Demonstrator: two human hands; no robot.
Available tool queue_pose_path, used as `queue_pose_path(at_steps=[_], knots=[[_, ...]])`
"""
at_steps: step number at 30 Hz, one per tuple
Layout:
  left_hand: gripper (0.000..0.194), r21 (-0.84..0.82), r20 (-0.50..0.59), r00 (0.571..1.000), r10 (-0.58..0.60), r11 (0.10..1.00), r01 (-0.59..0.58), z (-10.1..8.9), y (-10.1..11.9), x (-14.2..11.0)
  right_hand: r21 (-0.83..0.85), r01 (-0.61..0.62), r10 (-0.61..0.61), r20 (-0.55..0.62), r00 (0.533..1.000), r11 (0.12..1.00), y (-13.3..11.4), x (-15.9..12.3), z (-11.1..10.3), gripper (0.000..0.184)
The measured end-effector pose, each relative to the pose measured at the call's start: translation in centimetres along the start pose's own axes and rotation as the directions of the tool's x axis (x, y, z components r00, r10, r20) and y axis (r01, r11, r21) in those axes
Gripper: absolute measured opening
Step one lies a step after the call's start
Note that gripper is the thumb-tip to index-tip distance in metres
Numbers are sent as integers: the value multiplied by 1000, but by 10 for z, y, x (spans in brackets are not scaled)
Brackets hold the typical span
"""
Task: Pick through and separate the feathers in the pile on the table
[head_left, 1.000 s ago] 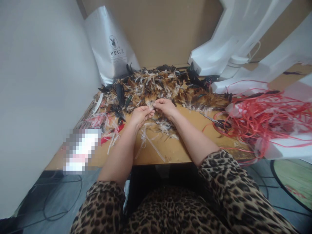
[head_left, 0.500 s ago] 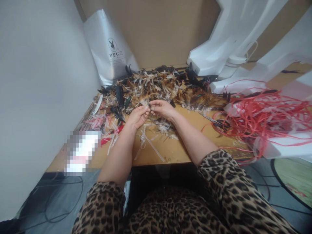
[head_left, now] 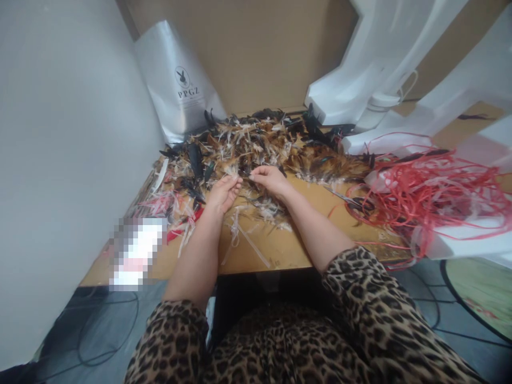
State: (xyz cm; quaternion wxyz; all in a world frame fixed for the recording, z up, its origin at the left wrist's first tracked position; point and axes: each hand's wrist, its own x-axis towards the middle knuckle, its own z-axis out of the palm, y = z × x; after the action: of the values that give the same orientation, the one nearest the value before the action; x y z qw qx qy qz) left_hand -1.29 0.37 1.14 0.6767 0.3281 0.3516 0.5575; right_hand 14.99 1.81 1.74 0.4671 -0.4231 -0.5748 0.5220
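Pinching tan-and-white feather tuft (head_left: 233,171) in left hand (head_left: 224,194); cannot tell grip of right hand (head_left: 272,181); could shed feathers, pinching loosely.

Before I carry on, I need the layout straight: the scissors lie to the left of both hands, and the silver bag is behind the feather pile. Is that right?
Not quite: the head view shows the scissors to the right of both the left hand and the right hand. The silver bag is behind the feather pile.
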Motion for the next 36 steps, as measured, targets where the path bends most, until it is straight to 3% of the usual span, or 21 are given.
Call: queue_pose_path(at_steps=[5, 8, 14, 18, 22, 26, 33, 36], knots=[[17, 197, -81, 983, 166, 969, -147, -1, -1, 3, -171, 70, -61, 54, 997, 983, -4, -2, -3, 20], [22, 351, -81, 973, 217, 920, -176, 0, -3, 3, -279, 134, -101, 129, 986, 951, -6, -3, -4, 18], [25, 468, -14, 982, 190, 869, -162, 2, -3, 2, -409, 214, -147, 188, 971, 887, -8, -4, -5, 14], [22, 487, 24, 987, 161, 860, -152, 1, -5, 3, -349, 176, -129, 154, 980, 921, -7, -2, -6, 13], [18, 359, 17, 997, 80, 930, -81, 0, -5, 1, -105, 48, -37, 110, 993, 993, -5, 0, -8, 23], [9, 105, 6, 999, -45, 993, 44, 0, -1, -1, 170, -44, 42, 16, 999, 984, -2, 3, -7, 31], [11, -186, 114, 968, -224, 952, 242, -2, 5, -4, 261, -11, -30, 154, 988, 965, -1, 1, -4, 24], [16, -280, 143, 956, -256, 916, 287, -1, 8, -6, 301, -12, -29, 133, 991, 954, -2, 0, -5, 24]])
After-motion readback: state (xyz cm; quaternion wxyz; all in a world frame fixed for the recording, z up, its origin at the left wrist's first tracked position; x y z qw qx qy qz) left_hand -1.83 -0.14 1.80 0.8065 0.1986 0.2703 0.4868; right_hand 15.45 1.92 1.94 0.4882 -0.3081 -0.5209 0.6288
